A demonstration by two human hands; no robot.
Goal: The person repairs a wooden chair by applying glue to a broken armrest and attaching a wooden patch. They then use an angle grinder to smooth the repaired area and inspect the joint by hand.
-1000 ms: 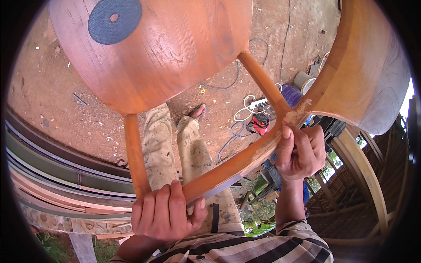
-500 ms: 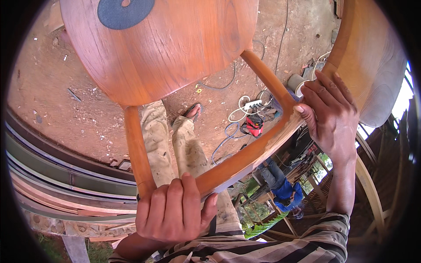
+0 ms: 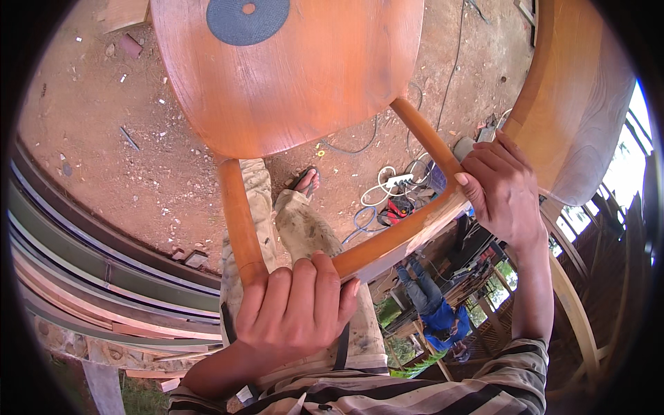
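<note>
Both hands grip the chair frame (image 3: 387,245), left hand (image 3: 294,315) clenched, right hand (image 3: 501,190) wrapped; the disc (image 3: 247,19) could slide off if tilted.

Below the held frame, reddish packed-dirt ground (image 3: 104,138) strewn with small chips and stones spreads out to the left. Just under the frame's far corner lie a coiled white extension cord with a socket strip (image 3: 398,181) and a small red tool (image 3: 395,209), a thin black cable (image 3: 453,62) running off beyond them. Left of the near grip, stacked curved wooden strips (image 3: 90,277) sweep across. To the right, a person in a blue shirt (image 3: 443,318) bends over
</note>
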